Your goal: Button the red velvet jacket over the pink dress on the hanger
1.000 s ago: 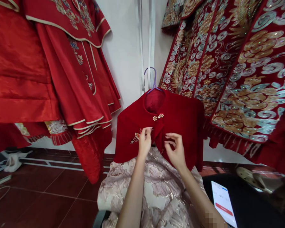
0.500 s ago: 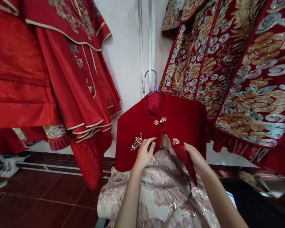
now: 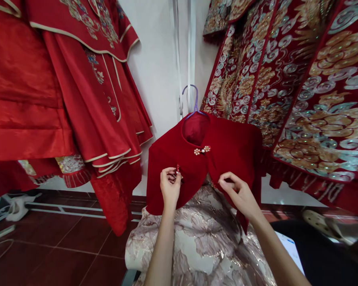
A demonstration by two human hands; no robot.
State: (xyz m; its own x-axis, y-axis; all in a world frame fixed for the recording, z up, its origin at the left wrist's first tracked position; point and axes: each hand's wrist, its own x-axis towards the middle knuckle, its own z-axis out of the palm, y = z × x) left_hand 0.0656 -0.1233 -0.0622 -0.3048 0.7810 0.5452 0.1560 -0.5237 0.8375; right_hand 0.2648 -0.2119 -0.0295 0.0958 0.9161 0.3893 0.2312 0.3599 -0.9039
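A dark red velvet short jacket [image 3: 179,147] hangs on a purple hanger [image 3: 196,95]. Its pearl flower clasp [image 3: 202,150] is fastened at the neck, and below that the front edges part. My left hand [image 3: 170,188] curls its fingers and thumb around a jewelled brooch [image 3: 178,171] on the left front, covering most of it. With thumb and fingertips together, my right hand [image 3: 237,190] pinches the opposite front edge, where the lower clasp piece is mostly hidden. Under the jacket spreads a pale floral brocade cloth [image 3: 209,234].
Red satin garments [image 3: 74,91] hang at left, and a heavily embroidered red and gold garment [image 3: 286,91] at right. A white metal rack rail [image 3: 77,210] runs low above the tiled floor [image 3: 65,246]. White shoes [image 3: 17,210] stand at left. A lit phone-like screen [image 3: 290,248] lies at right.
My left hand has moved left from the jacket's front edge onto the brooch. My right hand has moved left and up along the opposite edge to the lower clasp piece.
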